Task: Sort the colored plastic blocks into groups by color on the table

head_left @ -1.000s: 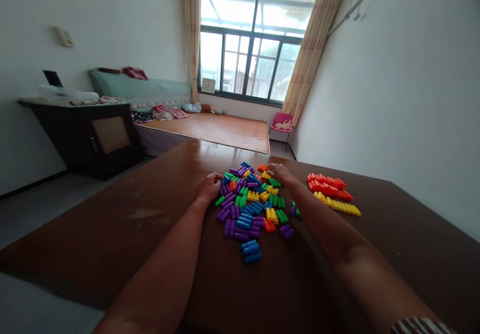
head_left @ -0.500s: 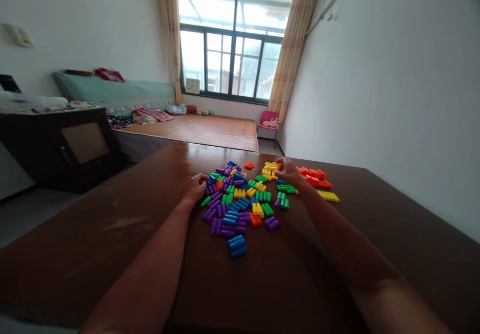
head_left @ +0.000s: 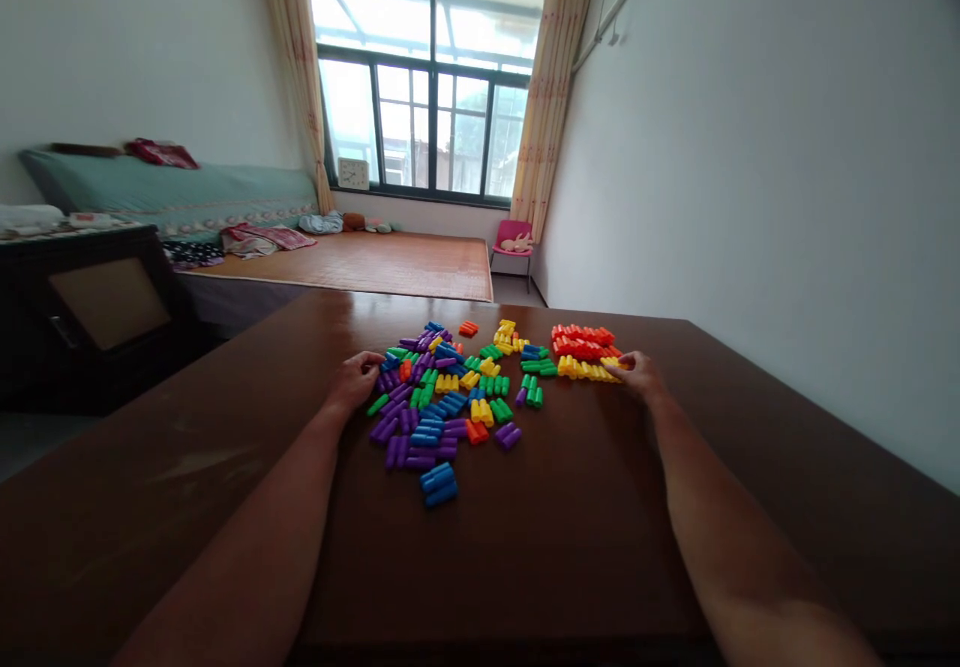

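Note:
My right hand [head_left: 639, 375] is at the right end of a row of yellow plastic blocks [head_left: 585, 368], its thumb and fingers closed on the end block. Directly behind that row lie rows of orange-red blocks [head_left: 583, 343]. My left hand [head_left: 355, 381] rests at the left edge of a mixed pile, fingers curled together beside a blue block [head_left: 390, 362]; whether it pinches anything is too small to tell. The pile holds purple blocks [head_left: 397, 450], green blocks [head_left: 495, 385] and blue blocks [head_left: 439, 484]. A small yellow cluster [head_left: 505, 335] lies toward the back.
All the blocks lie on a dark brown table [head_left: 540, 537]. Beyond its far edge are a bed with a woven mat [head_left: 405, 262] and a pink chair [head_left: 513, 238]. A dark cabinet [head_left: 82, 297] stands at left, a white wall at right.
My right hand has moved right, from the yellow cluster at the back to the end of the yellow row. My left hand stays by the pile. The whole view has shifted, with objects appearing farther left.

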{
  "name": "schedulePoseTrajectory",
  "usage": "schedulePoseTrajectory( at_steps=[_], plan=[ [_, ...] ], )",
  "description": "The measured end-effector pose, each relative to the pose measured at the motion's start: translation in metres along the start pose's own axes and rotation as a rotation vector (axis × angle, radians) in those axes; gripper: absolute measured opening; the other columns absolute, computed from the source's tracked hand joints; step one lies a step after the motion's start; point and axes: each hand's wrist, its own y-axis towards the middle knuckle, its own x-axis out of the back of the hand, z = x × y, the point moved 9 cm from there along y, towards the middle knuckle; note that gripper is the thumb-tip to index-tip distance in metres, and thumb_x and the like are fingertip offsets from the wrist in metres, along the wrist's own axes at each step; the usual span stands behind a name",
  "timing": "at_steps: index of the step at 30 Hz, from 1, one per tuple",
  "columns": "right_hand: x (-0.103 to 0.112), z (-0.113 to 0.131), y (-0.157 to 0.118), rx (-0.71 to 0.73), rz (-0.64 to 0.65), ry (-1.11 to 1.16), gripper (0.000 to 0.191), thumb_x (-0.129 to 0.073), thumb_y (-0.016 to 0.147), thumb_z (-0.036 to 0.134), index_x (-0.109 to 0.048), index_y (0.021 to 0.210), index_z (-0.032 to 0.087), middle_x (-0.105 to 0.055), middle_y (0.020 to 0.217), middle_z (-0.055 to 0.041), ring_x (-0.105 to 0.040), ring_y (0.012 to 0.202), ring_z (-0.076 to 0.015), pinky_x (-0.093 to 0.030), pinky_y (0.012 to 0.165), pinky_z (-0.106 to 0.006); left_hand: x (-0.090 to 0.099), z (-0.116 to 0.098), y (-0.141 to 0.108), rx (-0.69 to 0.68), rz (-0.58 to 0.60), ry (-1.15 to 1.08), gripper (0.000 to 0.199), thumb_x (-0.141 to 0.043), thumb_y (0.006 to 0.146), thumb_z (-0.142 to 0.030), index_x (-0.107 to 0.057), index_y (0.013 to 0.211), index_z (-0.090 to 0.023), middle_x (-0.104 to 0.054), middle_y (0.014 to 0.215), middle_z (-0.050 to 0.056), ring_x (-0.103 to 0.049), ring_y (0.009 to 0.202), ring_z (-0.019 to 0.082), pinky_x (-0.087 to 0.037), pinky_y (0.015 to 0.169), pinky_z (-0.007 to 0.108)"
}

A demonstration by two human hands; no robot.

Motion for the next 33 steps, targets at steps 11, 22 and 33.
schedulePoseTrajectory(
  at_steps=[11,22,33],
  plan=[
    [-0.005,0.02,-0.01,0.034,0.125,-0.015,0.033,-0.067,0.074,0.052,-0.063,0.081,0.019,-0.071,0.086,-0.0058,-0.065,0.077,-0.019,-0.046,0.066,-0.028,-0.003,0.005,0.003,-0.033,-0.008,-0.037,0.031,-0.054,0.079,-0.031,-0.072,0.101,-0.019,-0.074,0.091,0.004,-0.066,0.079,0.018,-0.047,0.063,0.024],
    [-0.018,0.136,-0.029,0.431,0.034,-0.047,0.023,-0.05,0.09,0.035,-0.066,0.096,0.018,-0.07,0.099,-0.01,-0.064,0.087,-0.0203,-0.049,0.079,-0.032,-0.004,0.005,0.001,0.012,-0.007,0.003,0.026,-0.055,0.082,-0.026,-0.072,0.101,-0.022,-0.075,0.094,0.003,-0.067,0.082,0.018,-0.048,0.067,0.023],
    [-0.131,0.253,-0.038,0.601,0.303,-0.366,0.018,-0.066,0.084,0.03,-0.069,0.098,0.02,-0.072,0.103,-0.0094,-0.063,0.097,-0.0213,-0.046,0.082,-0.028,-0.005,0.005,-0.002,0.046,-0.015,-0.003,0.024,-0.055,0.082,-0.023,-0.073,0.098,-0.023,-0.074,0.095,0.003,-0.067,0.085,0.019,-0.047,0.07,0.027]
  ],
)
